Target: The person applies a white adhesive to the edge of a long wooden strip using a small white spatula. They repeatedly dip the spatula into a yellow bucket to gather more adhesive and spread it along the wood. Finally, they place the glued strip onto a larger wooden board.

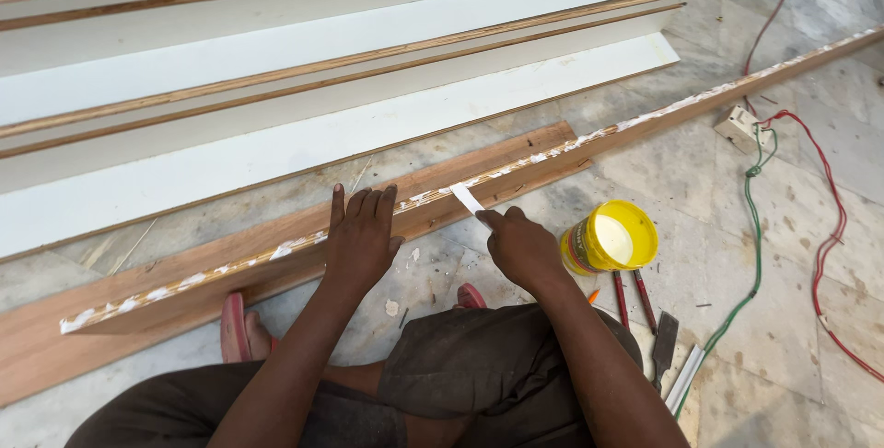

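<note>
left hand (361,238) lying flat, fingers spread, pressing the long wooden strip (516,164) down — steadying it on the floor | right hand (521,247) pinching a small white spreader (467,198) at the strip's glue-smeared edge | yellow glue tin (610,238) sitting open just beside — within reach

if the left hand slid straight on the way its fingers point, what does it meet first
The left hand already lies on the glue-smeared wooden strip, fingers pointing up-frame. Past that, probably a bare gap of floor, then the nearest white board; depth is hard to judge.
</note>
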